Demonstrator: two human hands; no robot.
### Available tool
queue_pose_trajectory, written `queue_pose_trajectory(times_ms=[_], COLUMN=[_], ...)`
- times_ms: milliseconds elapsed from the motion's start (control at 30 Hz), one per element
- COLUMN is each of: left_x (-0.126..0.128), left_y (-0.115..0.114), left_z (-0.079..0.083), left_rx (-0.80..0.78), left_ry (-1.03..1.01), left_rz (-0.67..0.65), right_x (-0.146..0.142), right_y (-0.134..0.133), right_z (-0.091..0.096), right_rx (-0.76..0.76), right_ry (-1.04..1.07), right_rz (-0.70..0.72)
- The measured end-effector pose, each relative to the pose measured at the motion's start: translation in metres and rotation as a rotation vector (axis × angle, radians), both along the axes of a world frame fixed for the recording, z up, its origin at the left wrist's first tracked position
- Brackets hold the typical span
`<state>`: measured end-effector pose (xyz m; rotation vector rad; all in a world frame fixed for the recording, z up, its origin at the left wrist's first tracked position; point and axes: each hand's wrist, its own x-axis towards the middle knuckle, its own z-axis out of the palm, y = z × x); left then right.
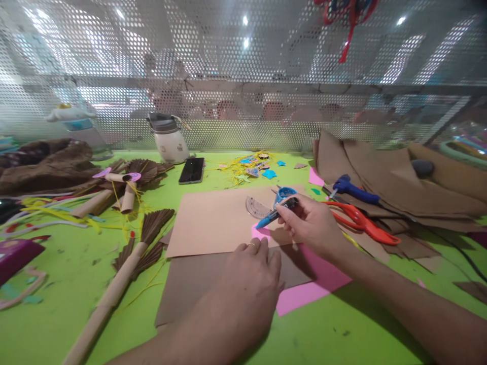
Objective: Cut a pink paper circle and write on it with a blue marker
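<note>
Taking the tan sheet [205, 218] as the dial's centre, the broadest open green bench [323, 337] lies at five o'clock, between the forearms. The left hand [251, 284] blocks six; the right hand [310, 223] and its forearm bar a low pass between three and four. At two, the blue corded tool [357, 192] and stacked brown card [365, 162] crowd the way, with orange scissors [367, 225] at three. A narrow lane follows the sheet's far edge at twelve, short of the yellow shreds [236, 172]; beyond, the perforated screen [228, 111] walls off the back. Another slim gap opens at ten, between phone [191, 171] and brown paper fan [142, 166]. At eight, the long paper tube [114, 289] obstructs.
</note>
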<state>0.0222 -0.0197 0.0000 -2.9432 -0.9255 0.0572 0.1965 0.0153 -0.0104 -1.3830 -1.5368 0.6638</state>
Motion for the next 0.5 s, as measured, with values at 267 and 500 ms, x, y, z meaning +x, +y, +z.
queue_pose_trajectory(times_ms=[267, 500], left_x=[0.0014, 0.0002], left_y=[0.003, 0.0002], left_z=[-0.0003, 0.0003], left_rx=[-0.052, -0.061], left_ry=[0.032, 0.024], left_rz=[0.025, 0.031], right_x=[0.0011, 0.0049], right_y=[0.0003, -0.0025], right_z=[0.0007, 0.0076], right_rx=[0.004, 0.072], right_ry=[0.015, 0.08], right_rz=[-0.022, -0.061])
